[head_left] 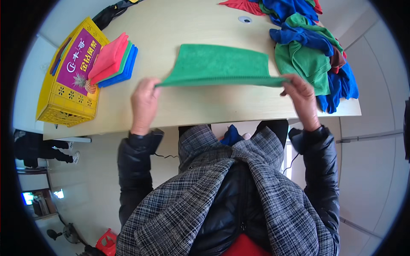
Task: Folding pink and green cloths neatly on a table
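A green cloth towel (222,62) stretches between my two hands over the front of the pale table. Its near edge is lifted and pulled taut, while the far part lies toward the tabletop. At the left corner my left hand (145,100) pinches the towel between thumb and fingers. My right hand (302,96) grips the right corner the same way, its fingers curled. Beside my left hand is a stack of folded red, green and blue cloths (113,62). Beyond my right hand lies a loose heap of crumpled cloths (303,62), mostly green and blue.
A yellow plastic crate (68,111) with a purple panel stands at the table's left end, against the folded stack. A round cable grommet (245,19) sits in the far tabletop. White cabinets (376,85) line the right side. Another person's legs (47,151) show at far left.
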`<state>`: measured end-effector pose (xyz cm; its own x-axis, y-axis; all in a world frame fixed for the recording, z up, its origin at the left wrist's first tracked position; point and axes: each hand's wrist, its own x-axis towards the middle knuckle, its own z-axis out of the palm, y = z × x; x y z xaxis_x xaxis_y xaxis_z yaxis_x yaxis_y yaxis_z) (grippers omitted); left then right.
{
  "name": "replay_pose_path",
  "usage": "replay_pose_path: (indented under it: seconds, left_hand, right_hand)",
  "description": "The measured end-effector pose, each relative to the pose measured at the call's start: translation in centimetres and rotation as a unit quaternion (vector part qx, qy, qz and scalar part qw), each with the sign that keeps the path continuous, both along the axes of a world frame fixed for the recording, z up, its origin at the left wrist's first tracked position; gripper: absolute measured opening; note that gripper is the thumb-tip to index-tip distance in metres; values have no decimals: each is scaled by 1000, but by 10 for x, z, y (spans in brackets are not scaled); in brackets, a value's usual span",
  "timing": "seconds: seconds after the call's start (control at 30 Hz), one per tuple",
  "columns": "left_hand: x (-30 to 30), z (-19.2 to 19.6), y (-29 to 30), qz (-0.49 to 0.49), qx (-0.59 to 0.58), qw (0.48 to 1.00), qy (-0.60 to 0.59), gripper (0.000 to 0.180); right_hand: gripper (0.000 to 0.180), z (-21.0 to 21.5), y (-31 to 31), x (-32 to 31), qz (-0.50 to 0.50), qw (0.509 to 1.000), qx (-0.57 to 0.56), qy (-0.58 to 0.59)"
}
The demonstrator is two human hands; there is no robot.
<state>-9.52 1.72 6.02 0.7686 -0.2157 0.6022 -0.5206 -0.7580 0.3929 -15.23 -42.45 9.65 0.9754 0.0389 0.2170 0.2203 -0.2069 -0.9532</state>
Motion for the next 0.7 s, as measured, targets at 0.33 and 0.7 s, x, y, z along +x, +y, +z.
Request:
replay_pose_path:
  seconds: [0.33,0.7]
  left_hand:
    - [78,172,1,-41,-55,997,-46,21]
    - [127,185,9,-35,0,998,-57,23]
  right_hand:
    - [27,144,-24,89,1,994,-18,-105]
    - [26,146,-33,165,26,987,-76,-136]
